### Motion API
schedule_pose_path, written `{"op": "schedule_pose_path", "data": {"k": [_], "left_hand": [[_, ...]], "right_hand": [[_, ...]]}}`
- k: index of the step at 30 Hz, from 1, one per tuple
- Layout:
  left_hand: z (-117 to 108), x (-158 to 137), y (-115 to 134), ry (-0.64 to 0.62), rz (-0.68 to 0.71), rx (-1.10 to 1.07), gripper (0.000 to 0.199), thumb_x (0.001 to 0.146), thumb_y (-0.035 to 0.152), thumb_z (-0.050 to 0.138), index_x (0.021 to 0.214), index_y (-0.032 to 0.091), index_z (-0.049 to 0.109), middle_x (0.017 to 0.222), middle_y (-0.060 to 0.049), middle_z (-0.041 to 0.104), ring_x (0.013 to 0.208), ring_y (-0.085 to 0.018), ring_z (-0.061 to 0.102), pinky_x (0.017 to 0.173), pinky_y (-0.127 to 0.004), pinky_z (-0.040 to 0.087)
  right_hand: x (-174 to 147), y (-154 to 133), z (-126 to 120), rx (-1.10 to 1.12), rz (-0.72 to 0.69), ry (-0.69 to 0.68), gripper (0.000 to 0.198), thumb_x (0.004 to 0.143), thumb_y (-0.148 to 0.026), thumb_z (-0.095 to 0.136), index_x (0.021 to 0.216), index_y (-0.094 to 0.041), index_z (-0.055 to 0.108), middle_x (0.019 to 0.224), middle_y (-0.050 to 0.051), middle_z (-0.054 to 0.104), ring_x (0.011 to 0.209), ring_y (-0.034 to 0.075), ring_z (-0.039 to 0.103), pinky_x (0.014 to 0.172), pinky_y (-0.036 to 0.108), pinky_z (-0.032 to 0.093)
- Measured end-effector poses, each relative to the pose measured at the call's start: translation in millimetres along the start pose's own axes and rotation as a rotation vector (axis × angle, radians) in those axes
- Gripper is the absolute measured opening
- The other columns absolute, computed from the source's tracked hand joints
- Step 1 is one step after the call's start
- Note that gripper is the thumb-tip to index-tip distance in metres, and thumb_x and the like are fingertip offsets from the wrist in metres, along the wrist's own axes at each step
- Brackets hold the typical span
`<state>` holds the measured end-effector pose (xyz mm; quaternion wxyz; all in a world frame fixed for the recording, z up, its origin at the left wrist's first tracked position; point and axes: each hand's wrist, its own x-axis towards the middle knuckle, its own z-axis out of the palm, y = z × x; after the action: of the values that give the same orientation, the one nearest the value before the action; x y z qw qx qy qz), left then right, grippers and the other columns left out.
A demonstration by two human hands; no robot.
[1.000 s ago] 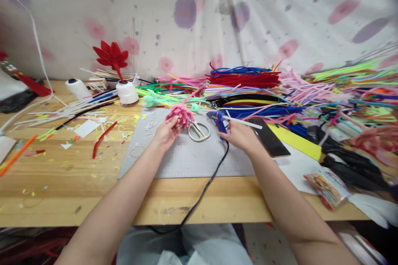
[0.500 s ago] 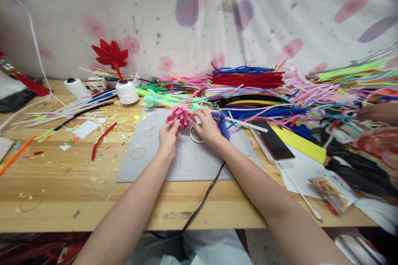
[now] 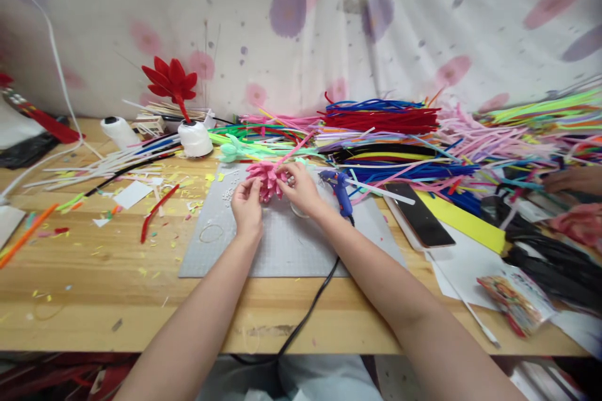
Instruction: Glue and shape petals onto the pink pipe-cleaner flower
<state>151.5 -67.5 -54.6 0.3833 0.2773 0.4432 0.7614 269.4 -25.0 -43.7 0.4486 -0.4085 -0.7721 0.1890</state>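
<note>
Between my hands is a pink pipe-cleaner flower (image 3: 267, 179), its pink stem pointing away toward the back right. My left hand (image 3: 248, 203) pinches the flower's left petals. On its right side the fingers of my right hand (image 3: 300, 187) are closed on the petals. Below them lies a grey cutting mat (image 3: 282, 250) with small white beads (image 3: 228, 194) on its left part. A blue glue gun (image 3: 342, 193) with a white glue stick rests right of my right hand. A roll of tape partly hides under that hand.
Bundles of coloured pipe cleaners (image 3: 385, 119) fill the table's back. A red flower (image 3: 172, 83) stands in a white thread spool (image 3: 194, 140). At right lie a phone (image 3: 420, 216), yellow card (image 3: 463, 222) and snack packet (image 3: 515, 301); another person's hand (image 3: 574, 180) is beyond.
Both hands and the flower have shifted slightly left relative to the mat. My right hand has moved away from the glue gun, which is more exposed. The view has tilted a little.
</note>
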Motion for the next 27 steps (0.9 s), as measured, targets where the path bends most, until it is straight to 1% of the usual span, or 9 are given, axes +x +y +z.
{"op": "schedule_pose_path", "data": {"k": [3,5,8,11,16,18,23,27], "left_hand": [[-4.2,-0.4,-2.7,0.045,0.137,0.121,0.020,0.068,0.033,0.067,0.077,0.016,0.063,0.076,-0.001,0.061,0.072,-0.010,0.054,0.072,-0.024,0.042],[-6.1,-1.0,-5.8,0.056,0.185,0.189,0.019,0.069,0.033,0.066,0.077,0.016,0.065,0.078,-0.002,0.061,0.076,-0.011,0.055,0.077,-0.026,0.041],[-6.8,-1.8,-9.7,0.042,0.170,0.198,0.021,0.070,0.035,0.066,0.078,0.016,0.065,0.079,-0.002,0.060,0.076,-0.012,0.055,0.077,-0.026,0.042],[-5.8,-2.2,-10.9,0.035,0.138,0.179,0.021,0.069,0.034,0.066,0.078,0.015,0.065,0.078,-0.002,0.060,0.075,-0.011,0.055,0.075,-0.026,0.043],[-5.8,-2.1,-10.6,0.044,0.111,0.162,0.021,0.069,0.034,0.066,0.078,0.016,0.064,0.078,-0.003,0.062,0.074,-0.012,0.055,0.073,-0.025,0.043],[-6.9,-2.4,-10.8,0.045,0.142,0.183,0.020,0.070,0.034,0.066,0.078,0.016,0.065,0.080,-0.003,0.061,0.078,-0.012,0.055,0.075,-0.026,0.044],[-9.8,-4.0,-11.3,0.057,0.291,0.318,0.016,0.072,0.033,0.064,0.077,0.018,0.065,0.081,-0.003,0.057,0.083,-0.013,0.054,0.083,-0.028,0.042],[-10.6,-3.3,-12.9,0.064,0.291,0.320,0.017,0.073,0.033,0.063,0.078,0.017,0.065,0.083,-0.004,0.057,0.082,-0.013,0.054,0.082,-0.028,0.043]], "right_hand": [[-3.7,-1.3,5.7,-0.014,0.009,0.018,0.016,0.078,-0.021,0.055,0.094,-0.021,0.059,0.093,0.005,0.051,0.083,0.015,0.052,0.077,0.030,0.047],[-5.8,0.7,8.4,-0.022,0.014,0.033,0.020,0.079,-0.023,0.055,0.098,-0.021,0.060,0.095,0.005,0.050,0.084,0.015,0.052,0.078,0.030,0.046],[-6.9,4.6,10.8,-0.027,-0.008,0.035,0.025,0.081,-0.026,0.055,0.104,-0.022,0.062,0.096,0.006,0.049,0.086,0.016,0.051,0.078,0.030,0.046],[-6.6,6.5,12.7,-0.033,-0.041,0.038,0.025,0.082,-0.029,0.054,0.105,-0.023,0.063,0.094,0.006,0.048,0.086,0.015,0.051,0.078,0.029,0.046],[-7.7,4.4,16.7,-0.026,-0.079,0.060,0.026,0.082,-0.028,0.054,0.105,-0.022,0.064,0.093,0.006,0.048,0.088,0.016,0.052,0.079,0.030,0.048],[-9.1,2.5,17.5,-0.008,-0.083,0.065,0.026,0.082,-0.027,0.054,0.106,-0.022,0.063,0.095,0.006,0.049,0.090,0.017,0.053,0.080,0.031,0.049],[-12.1,-2.3,18.6,0.012,-0.067,0.070,0.025,0.083,-0.029,0.053,0.105,-0.026,0.064,0.103,0.007,0.048,0.090,0.017,0.053,0.079,0.033,0.050],[-12.0,-2.3,21.7,0.019,-0.056,0.113,0.022,0.083,-0.030,0.054,0.100,-0.026,0.066,0.102,0.007,0.049,0.088,0.016,0.054,0.077,0.032,0.051]]}}
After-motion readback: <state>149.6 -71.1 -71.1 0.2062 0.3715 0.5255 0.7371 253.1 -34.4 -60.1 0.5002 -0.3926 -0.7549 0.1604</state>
